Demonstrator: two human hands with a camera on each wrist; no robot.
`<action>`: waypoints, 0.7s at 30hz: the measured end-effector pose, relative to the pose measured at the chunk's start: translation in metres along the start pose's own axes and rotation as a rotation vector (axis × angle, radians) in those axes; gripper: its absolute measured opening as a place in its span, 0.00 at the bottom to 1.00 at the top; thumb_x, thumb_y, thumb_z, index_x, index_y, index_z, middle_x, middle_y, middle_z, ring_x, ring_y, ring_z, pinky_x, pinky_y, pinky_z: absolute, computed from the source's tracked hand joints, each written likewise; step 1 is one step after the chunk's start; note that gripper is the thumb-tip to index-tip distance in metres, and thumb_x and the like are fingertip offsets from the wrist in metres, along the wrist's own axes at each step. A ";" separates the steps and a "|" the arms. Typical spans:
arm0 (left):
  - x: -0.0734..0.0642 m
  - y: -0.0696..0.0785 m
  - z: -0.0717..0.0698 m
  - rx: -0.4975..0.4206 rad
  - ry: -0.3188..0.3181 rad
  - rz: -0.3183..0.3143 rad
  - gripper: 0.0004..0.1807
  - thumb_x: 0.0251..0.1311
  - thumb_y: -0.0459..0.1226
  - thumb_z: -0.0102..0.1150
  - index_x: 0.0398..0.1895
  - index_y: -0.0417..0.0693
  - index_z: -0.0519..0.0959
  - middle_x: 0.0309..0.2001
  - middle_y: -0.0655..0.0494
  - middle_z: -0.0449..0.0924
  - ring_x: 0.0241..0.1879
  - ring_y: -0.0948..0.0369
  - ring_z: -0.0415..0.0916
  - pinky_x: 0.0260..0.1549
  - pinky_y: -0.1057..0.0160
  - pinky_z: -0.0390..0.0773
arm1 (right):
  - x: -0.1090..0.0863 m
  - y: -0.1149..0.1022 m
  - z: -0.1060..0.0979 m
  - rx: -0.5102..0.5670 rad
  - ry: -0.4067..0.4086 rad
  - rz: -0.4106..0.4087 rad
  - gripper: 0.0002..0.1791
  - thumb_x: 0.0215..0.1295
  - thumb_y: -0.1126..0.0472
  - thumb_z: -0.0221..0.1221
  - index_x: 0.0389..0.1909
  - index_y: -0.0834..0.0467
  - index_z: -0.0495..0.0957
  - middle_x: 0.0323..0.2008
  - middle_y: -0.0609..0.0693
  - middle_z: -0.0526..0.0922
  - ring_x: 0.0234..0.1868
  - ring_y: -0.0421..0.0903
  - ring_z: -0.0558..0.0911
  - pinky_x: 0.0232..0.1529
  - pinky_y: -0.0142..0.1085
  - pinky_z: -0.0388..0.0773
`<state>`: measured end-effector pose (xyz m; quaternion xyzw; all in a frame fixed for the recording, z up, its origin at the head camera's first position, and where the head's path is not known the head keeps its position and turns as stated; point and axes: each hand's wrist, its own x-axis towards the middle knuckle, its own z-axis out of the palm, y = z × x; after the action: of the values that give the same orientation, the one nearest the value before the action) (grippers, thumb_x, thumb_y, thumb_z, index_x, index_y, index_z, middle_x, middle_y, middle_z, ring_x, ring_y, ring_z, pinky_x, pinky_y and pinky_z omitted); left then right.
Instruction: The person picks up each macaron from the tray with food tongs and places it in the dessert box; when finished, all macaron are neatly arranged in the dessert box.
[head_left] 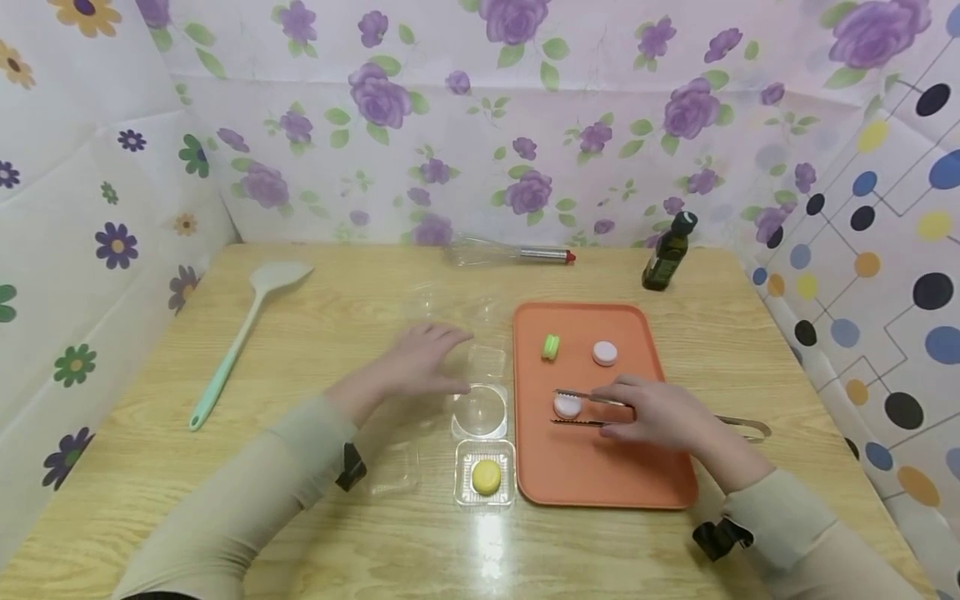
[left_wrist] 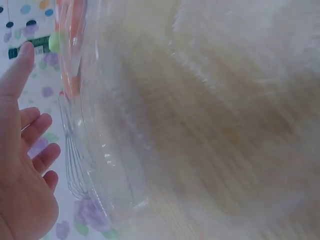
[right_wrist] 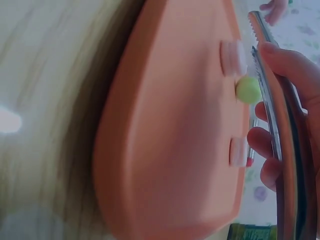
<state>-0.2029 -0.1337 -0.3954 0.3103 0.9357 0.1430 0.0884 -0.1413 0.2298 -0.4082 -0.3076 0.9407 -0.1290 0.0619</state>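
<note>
My right hand holds metal tongs over the orange tray. In the head view the tongs' tips lie on either side of a pale pink macaron; the right wrist view shows them above the tray. Another pale pink macaron and a green macaron standing on its edge sit farther back. My left hand hovers, fingers extended, near clear plastic packaging left of the tray. A yellow macaron lies in a clear plastic box.
A whisk lies at the table's back edge. Behind the tray stands a dark bottle. A long spatula with a mint handle lies at left. More clear plastic lies by my left forearm.
</note>
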 end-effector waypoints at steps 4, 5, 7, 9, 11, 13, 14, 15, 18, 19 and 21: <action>0.011 -0.008 0.003 -0.010 0.021 -0.026 0.45 0.54 0.58 0.59 0.70 0.49 0.58 0.68 0.48 0.59 0.65 0.44 0.53 0.64 0.40 0.48 | 0.000 0.005 0.001 -0.001 -0.007 0.031 0.27 0.54 0.42 0.64 0.53 0.49 0.79 0.41 0.44 0.77 0.36 0.43 0.77 0.35 0.40 0.76; 0.013 -0.010 0.004 -0.013 0.023 -0.032 0.44 0.54 0.58 0.59 0.70 0.49 0.58 0.68 0.48 0.59 0.65 0.44 0.53 0.64 0.40 0.48 | 0.000 0.007 0.001 0.003 -0.007 0.034 0.27 0.54 0.42 0.64 0.53 0.49 0.79 0.41 0.44 0.77 0.36 0.43 0.77 0.35 0.41 0.76; 0.017 -0.012 0.007 -0.023 0.021 -0.039 0.44 0.55 0.58 0.59 0.71 0.50 0.57 0.69 0.48 0.58 0.65 0.44 0.53 0.63 0.40 0.48 | 0.000 0.009 0.001 0.009 -0.004 0.036 0.27 0.53 0.42 0.64 0.53 0.50 0.79 0.41 0.44 0.77 0.36 0.43 0.77 0.37 0.42 0.76; 0.020 -0.014 0.010 -0.032 0.019 -0.041 0.43 0.55 0.57 0.59 0.71 0.51 0.57 0.69 0.49 0.58 0.65 0.44 0.53 0.64 0.40 0.47 | -0.001 0.011 0.001 0.012 -0.002 0.036 0.27 0.53 0.42 0.65 0.53 0.50 0.79 0.41 0.45 0.77 0.37 0.44 0.77 0.37 0.43 0.77; 0.022 -0.016 0.012 -0.034 0.019 -0.036 0.43 0.55 0.56 0.59 0.71 0.52 0.57 0.69 0.49 0.58 0.65 0.44 0.53 0.64 0.40 0.47 | -0.001 0.013 0.002 0.006 -0.003 0.043 0.28 0.53 0.41 0.65 0.52 0.50 0.79 0.42 0.45 0.77 0.38 0.44 0.78 0.38 0.43 0.77; 0.024 -0.016 0.013 -0.034 0.013 -0.034 0.43 0.56 0.57 0.58 0.71 0.52 0.57 0.69 0.49 0.57 0.65 0.44 0.53 0.64 0.40 0.47 | -0.001 0.016 0.003 -0.010 -0.012 0.047 0.28 0.52 0.41 0.65 0.52 0.50 0.79 0.42 0.45 0.77 0.39 0.43 0.78 0.39 0.43 0.77; 0.024 -0.017 0.013 -0.033 0.009 -0.033 0.43 0.56 0.57 0.58 0.71 0.52 0.57 0.69 0.49 0.57 0.65 0.44 0.53 0.64 0.40 0.46 | 0.000 0.017 0.005 -0.020 -0.014 0.048 0.28 0.52 0.40 0.64 0.52 0.49 0.79 0.43 0.44 0.78 0.40 0.43 0.78 0.39 0.43 0.77; 0.024 -0.017 0.014 -0.027 0.004 -0.037 0.43 0.56 0.57 0.58 0.71 0.53 0.56 0.69 0.50 0.57 0.65 0.45 0.53 0.63 0.40 0.47 | 0.000 0.017 0.005 -0.026 -0.017 0.045 0.28 0.52 0.40 0.64 0.52 0.49 0.79 0.43 0.44 0.78 0.40 0.43 0.78 0.40 0.43 0.77; 0.025 -0.018 0.014 -0.010 -0.017 -0.045 0.43 0.56 0.58 0.57 0.72 0.54 0.56 0.70 0.52 0.56 0.65 0.46 0.53 0.63 0.40 0.47 | 0.002 0.018 0.009 -0.038 -0.017 0.042 0.28 0.52 0.38 0.63 0.52 0.48 0.79 0.43 0.43 0.78 0.40 0.42 0.78 0.40 0.43 0.77; 0.025 -0.018 0.014 -0.003 -0.022 -0.045 0.43 0.55 0.59 0.57 0.72 0.55 0.55 0.70 0.52 0.56 0.65 0.46 0.53 0.63 0.40 0.48 | 0.003 0.018 0.009 -0.040 -0.013 0.041 0.28 0.52 0.38 0.63 0.52 0.49 0.79 0.43 0.43 0.78 0.40 0.42 0.78 0.39 0.43 0.77; 0.026 -0.018 0.014 0.001 -0.026 -0.048 0.43 0.55 0.59 0.57 0.72 0.55 0.56 0.70 0.53 0.57 0.65 0.47 0.54 0.63 0.40 0.49 | 0.004 0.018 0.011 -0.038 -0.008 0.040 0.28 0.52 0.38 0.64 0.51 0.49 0.79 0.42 0.43 0.78 0.40 0.42 0.78 0.39 0.43 0.77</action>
<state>-0.2296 -0.1289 -0.4161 0.2897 0.9416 0.1363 0.1039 -0.1531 0.2392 -0.4240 -0.2903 0.9487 -0.1085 0.0623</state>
